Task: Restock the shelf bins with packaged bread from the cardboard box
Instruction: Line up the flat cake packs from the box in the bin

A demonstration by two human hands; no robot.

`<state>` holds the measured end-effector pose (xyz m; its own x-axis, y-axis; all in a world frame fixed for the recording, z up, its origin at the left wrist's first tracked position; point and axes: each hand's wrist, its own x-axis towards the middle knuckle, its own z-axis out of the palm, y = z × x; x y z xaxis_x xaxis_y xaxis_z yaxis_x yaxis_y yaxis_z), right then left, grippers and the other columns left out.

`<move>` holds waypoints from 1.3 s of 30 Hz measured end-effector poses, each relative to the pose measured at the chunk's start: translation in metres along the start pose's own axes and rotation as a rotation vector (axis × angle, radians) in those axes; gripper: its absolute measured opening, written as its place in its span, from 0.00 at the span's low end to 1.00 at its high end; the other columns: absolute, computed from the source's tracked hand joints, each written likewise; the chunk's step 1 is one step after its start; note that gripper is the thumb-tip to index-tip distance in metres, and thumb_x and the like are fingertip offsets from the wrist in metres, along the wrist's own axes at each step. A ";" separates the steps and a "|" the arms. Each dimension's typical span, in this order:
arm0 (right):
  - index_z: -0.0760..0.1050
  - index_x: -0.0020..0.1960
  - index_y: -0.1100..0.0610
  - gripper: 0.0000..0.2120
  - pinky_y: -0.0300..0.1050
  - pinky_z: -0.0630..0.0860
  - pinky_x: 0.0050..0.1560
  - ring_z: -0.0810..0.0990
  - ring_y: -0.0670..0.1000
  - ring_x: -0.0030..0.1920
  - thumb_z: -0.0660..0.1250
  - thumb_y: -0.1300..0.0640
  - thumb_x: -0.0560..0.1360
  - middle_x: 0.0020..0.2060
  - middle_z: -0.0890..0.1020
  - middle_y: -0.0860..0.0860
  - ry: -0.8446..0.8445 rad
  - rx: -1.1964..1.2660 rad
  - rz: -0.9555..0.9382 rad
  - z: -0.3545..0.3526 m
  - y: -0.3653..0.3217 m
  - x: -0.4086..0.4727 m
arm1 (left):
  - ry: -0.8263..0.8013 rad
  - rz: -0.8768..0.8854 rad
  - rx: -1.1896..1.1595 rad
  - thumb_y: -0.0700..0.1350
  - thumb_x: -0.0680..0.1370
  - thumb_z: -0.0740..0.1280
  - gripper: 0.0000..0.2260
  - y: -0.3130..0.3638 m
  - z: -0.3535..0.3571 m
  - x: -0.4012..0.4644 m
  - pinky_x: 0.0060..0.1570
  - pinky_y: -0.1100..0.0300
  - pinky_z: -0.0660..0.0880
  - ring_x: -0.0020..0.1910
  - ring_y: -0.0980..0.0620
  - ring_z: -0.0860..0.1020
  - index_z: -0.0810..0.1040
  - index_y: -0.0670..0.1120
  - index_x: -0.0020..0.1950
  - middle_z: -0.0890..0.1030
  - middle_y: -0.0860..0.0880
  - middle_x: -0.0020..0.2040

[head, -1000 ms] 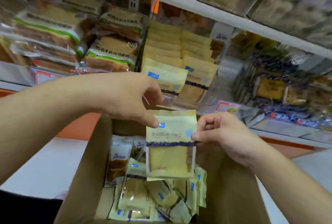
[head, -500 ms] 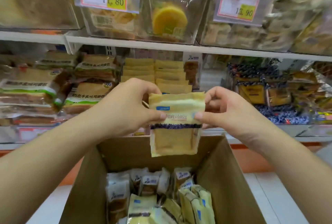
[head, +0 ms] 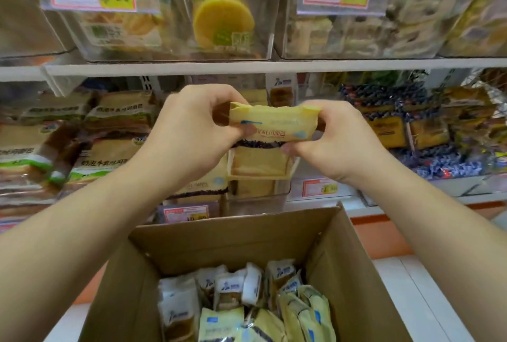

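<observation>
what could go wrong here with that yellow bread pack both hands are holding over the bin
The left hand and right hand pinch only the top of the yellow bread pack, so it could slip and drop into the cardboard box below. The clear shelf bin already holds similar packs, so pushing this one in may crumple it or squash the bread. It could also land in the wrong row, since the neighbouring packs look alike.

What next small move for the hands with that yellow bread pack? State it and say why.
Probably push the bread pack forward and down into the clear bin right behind it. Both the left hand and right hand pinch its top, it hangs over that bin, and matching yellow packs already stand there.
</observation>
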<state>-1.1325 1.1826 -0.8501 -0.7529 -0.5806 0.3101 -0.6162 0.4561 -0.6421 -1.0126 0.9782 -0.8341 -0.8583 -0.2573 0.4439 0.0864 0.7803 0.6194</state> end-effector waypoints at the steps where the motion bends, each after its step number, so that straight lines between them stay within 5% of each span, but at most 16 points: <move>1: 0.80 0.51 0.40 0.16 0.23 0.71 0.41 0.80 0.33 0.49 0.83 0.54 0.71 0.45 0.84 0.35 0.014 0.005 -0.011 0.003 0.001 0.002 | 0.008 -0.006 0.003 0.47 0.75 0.78 0.08 -0.003 0.001 0.002 0.45 0.58 0.84 0.47 0.59 0.84 0.84 0.57 0.52 0.85 0.58 0.46; 9: 0.83 0.62 0.45 0.20 0.34 0.75 0.50 0.81 0.47 0.56 0.81 0.56 0.73 0.54 0.84 0.43 0.001 -0.057 0.012 0.044 0.021 0.015 | -0.085 -0.064 0.200 0.49 0.75 0.78 0.11 -0.029 0.015 -0.003 0.41 0.70 0.74 0.45 0.62 0.78 0.82 0.58 0.55 0.81 0.61 0.48; 14: 0.82 0.59 0.46 0.19 0.40 0.70 0.57 0.73 0.50 0.63 0.81 0.52 0.70 0.57 0.78 0.41 0.058 -0.179 -0.040 0.056 0.029 0.026 | -0.049 -0.075 0.310 0.49 0.76 0.77 0.13 -0.035 0.018 0.003 0.37 0.70 0.67 0.42 0.58 0.75 0.83 0.55 0.59 0.79 0.57 0.48; 22: 0.83 0.63 0.49 0.24 0.37 0.62 0.64 0.65 0.51 0.70 0.82 0.53 0.69 0.61 0.73 0.38 0.020 -0.216 -0.020 0.066 0.033 0.032 | -0.131 -0.124 0.355 0.50 0.76 0.76 0.20 -0.046 0.026 0.008 0.43 0.65 0.71 0.44 0.55 0.76 0.81 0.53 0.68 0.84 0.51 0.58; 27: 0.85 0.62 0.50 0.26 0.40 0.64 0.69 0.62 0.51 0.70 0.84 0.47 0.65 0.71 0.71 0.41 -0.027 -0.337 -0.006 0.072 0.041 0.030 | -0.201 -0.109 0.416 0.55 0.76 0.76 0.21 -0.050 0.028 0.009 0.55 0.58 0.76 0.61 0.51 0.78 0.80 0.54 0.68 0.83 0.52 0.62; 32: 0.82 0.66 0.50 0.31 0.38 0.58 0.69 0.60 0.51 0.74 0.84 0.46 0.65 0.74 0.69 0.43 -0.051 -0.311 0.017 0.069 0.046 0.020 | -0.157 -0.097 0.423 0.54 0.78 0.74 0.14 -0.049 0.028 0.009 0.54 0.59 0.76 0.57 0.52 0.80 0.83 0.55 0.62 0.84 0.54 0.57; 39: 0.85 0.58 0.50 0.20 0.41 0.59 0.67 0.63 0.51 0.72 0.84 0.49 0.68 0.70 0.73 0.44 0.049 -0.214 0.015 0.065 0.046 0.021 | -0.156 -0.079 0.434 0.54 0.79 0.73 0.14 -0.052 0.030 0.008 0.57 0.56 0.79 0.57 0.52 0.80 0.82 0.55 0.64 0.84 0.53 0.58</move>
<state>-1.1623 1.1477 -0.9185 -0.7696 -0.5412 0.3390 -0.6359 0.6006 -0.4848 -1.0393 0.9531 -0.8823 -0.9226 -0.2623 0.2829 -0.1731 0.9367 0.3043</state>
